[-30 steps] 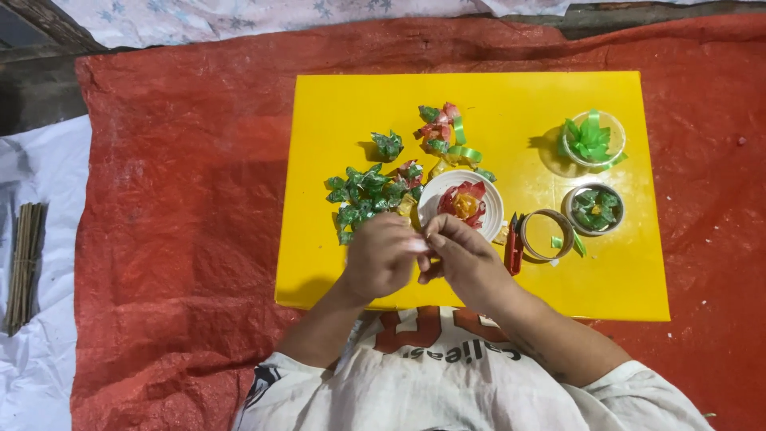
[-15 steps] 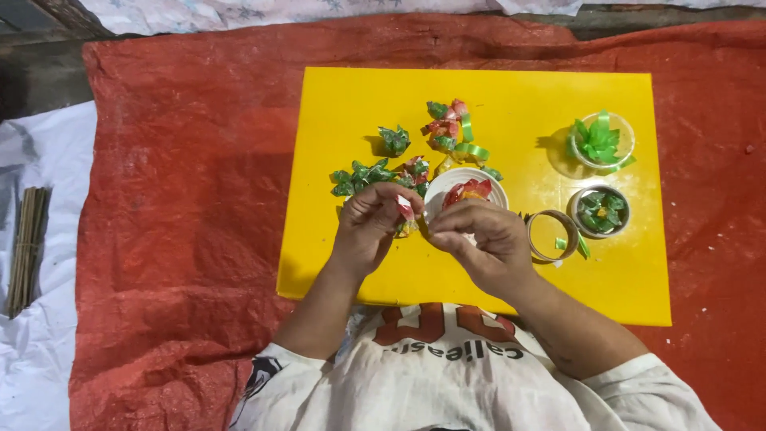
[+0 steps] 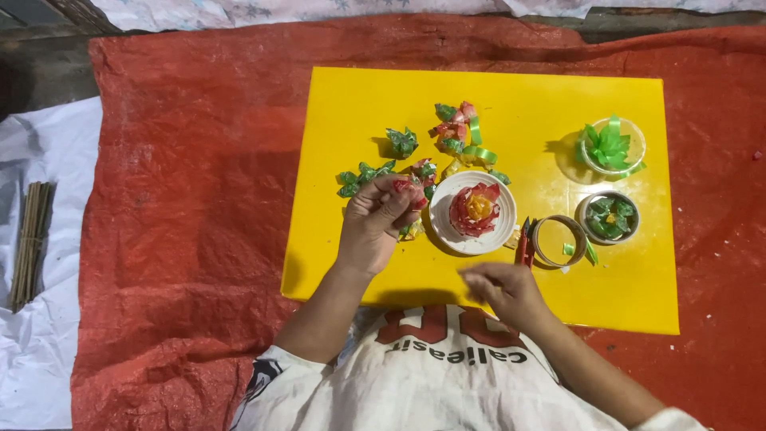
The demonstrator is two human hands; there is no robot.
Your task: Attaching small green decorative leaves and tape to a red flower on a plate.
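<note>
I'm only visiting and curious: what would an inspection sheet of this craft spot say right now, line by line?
Surface: yellow board lying on a red tarp.
Job's things: small red folded piece pinched in the left hand; red-and-yellow paper flower on a white plate.
Clutter: green folded pieces, mixed red and green pieces, clear cup with green ribbon, small bowl of green pieces, tape ring, red-handled tool.
Hands: left closed on the red piece; right hand blurred, near the board's front edge, its hold unclear.
Cables: nothing seen.
Surroundings: bundle of sticks on white sheet at the left.
</note>
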